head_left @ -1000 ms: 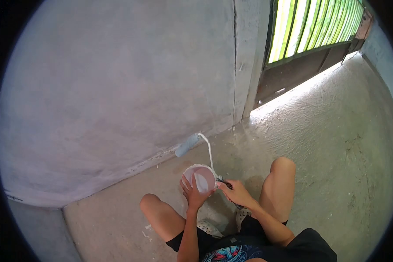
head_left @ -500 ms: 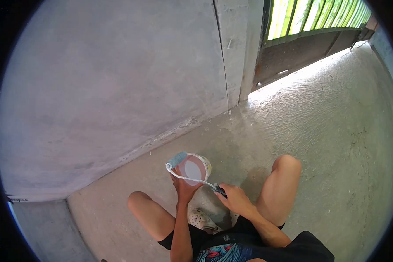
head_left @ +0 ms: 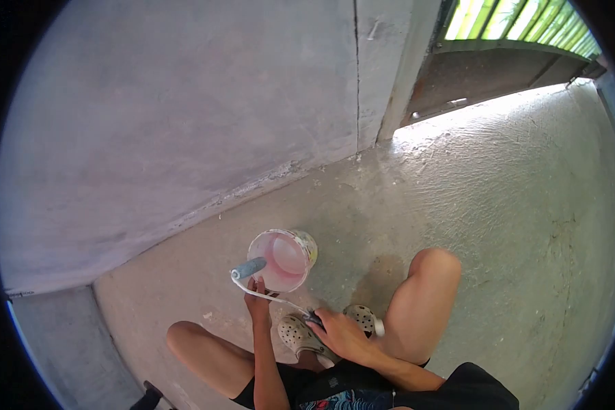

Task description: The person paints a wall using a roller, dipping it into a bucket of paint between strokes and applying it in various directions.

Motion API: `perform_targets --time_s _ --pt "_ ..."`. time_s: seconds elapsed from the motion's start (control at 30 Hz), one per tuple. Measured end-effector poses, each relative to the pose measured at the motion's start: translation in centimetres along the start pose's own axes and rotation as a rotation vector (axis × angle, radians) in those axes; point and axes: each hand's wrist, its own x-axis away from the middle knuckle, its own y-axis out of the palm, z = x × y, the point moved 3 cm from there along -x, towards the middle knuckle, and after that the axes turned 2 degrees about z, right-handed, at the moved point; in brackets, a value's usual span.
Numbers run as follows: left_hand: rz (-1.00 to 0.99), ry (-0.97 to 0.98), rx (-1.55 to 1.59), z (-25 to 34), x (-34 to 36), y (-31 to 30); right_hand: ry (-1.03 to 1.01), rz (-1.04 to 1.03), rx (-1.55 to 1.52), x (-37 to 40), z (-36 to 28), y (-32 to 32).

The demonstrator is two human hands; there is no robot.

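A paint roller (head_left: 250,267) with a blue-grey sleeve and a white bent wire frame is held by its dark handle in my right hand (head_left: 343,335), fingers closed around it. The sleeve hangs above the near left rim of a white bucket (head_left: 311,249), whose inside shows pinkish walls and a pale round area. My left hand (head_left: 257,301) grips the bucket at its near left rim, partly behind the roller's wire. The bucket stands on the floor in front of my feet, its outside marked with paint.
A grey concrete wall (head_left: 184,116) rises ahead and to the left. Rough concrete floor (head_left: 499,205) stretches right toward a metal gate (head_left: 485,78) with light beneath it. My crocs (head_left: 297,333) are between my bent knees. A dark object (head_left: 149,396) lies at the lower left.
The roller has moved left and lower relative to the bucket, uncovering more of its inside. My left hand has shifted nearer the rim's near side, and my right hand is lower and further left.
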Motion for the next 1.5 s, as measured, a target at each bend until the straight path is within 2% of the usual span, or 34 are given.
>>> perform_targets --time_s 0.07,0.3,0.4,0.5,0.57,0.63,0.7,0.77,0.83,0.87,0.93,0.97,1.0,1.1,1.17,1.2,1.27,1.3,1.37,1.4,1.43,1.47,1.5 --pt "0.052 -0.004 0.031 -0.6 0.3 -1.6 -0.060 -0.001 -0.040 0.6 0.4 1.1" --pt "0.207 -0.068 0.057 -1.4 2.3 -6.2 -0.018 -0.136 0.035 0.7 -0.1 3.1" --pt "0.198 -0.072 0.090 -1.8 2.4 -8.7 -0.063 -0.213 0.126 0.3 -0.7 4.1" --pt "0.224 -0.123 0.064 -1.7 1.0 -11.8 -0.111 -0.181 0.091 0.2 -2.2 4.7" --pt "0.126 -0.069 0.030 -1.7 0.3 -13.7 -0.108 -0.203 0.085 -0.1 -1.8 5.9" --pt "0.099 -0.138 0.003 0.0 -0.6 -14.4 -0.127 -0.237 0.085 -0.6 -1.9 6.5" --pt "-0.037 -0.202 -0.155 0.6 -1.8 -16.1 -0.127 -0.203 0.141 -1.0 -2.7 7.0" --pt "-0.135 -0.182 -0.238 1.7 -3.4 -17.0 -0.133 -0.207 0.151 -1.7 -4.3 8.0" --pt "-0.324 -0.223 -0.350 5.1 -4.5 -16.7 -0.137 -0.187 0.174 -2.4 -5.2 9.1" --pt "-0.315 -0.207 -0.346 6.2 -5.4 -17.1 -0.131 -0.163 0.199 -2.5 -5.5 9.8" --pt "-0.488 -0.243 -0.615 7.1 -7.5 -17.8 -0.125 -0.112 0.227 -3.0 -6.1 11.4" --pt "-0.496 -0.229 -0.616 7.1 -8.4 -18.5 -0.084 -0.110 0.257 -3.1 -6.3 12.3" --pt "-0.589 -0.213 -0.644 6.6 -9.5 -19.0 -0.038 -0.105 0.287 -3.1 -6.5 13.2" --pt "-0.778 -0.143 -0.713 6.6 -12.7 -19.0 -0.082 -0.029 0.381 -3.1 -7.0 16.2" --pt "-0.919 0.134 -0.820 5.7 -15.3 -18.6 -0.034 0.037 0.412 -3.1 -7.4 18.8" --pt "-0.956 0.146 -0.827 6.0 -15.8 -18.4 0.002 0.071 0.430 -3.0 -7.6 20.3" --pt "-0.975 0.332 -0.892 7.7 -16.0 -17.6 0.064 0.095 0.472 -2.7 -8.7 22.4" --pt "-1.018 0.341 -0.892 7.2 -16.8 -17.3 0.098 0.096 0.518 -2.6 -9.5 23.0" --pt "-0.981 0.494 -1.046 5.6 -18.3 -16.8 0.161 0.055 0.582 -2.4 -11.7 23.1" --pt "-1.000 0.520 -1.034 6.5 -18.0 -16.2 0.182 0.002 0.649 -2.9 -12.7 22.3" --pt "-0.962 0.486 -1.179 7.4 -17.5 -16.2 0.198 0.026 0.651 -3.1 -13.7 21.5" --pt "-0.919 0.451 -1.333 8.4 -16.9 -16.6 0.198 -0.042 0.726 -3.1 -14.7 21.1" --pt "-0.941 0.476 -1.340 9.2 -16.8 -16.4 0.201 -0.110 0.801 -3.4 -15.4 20.7"
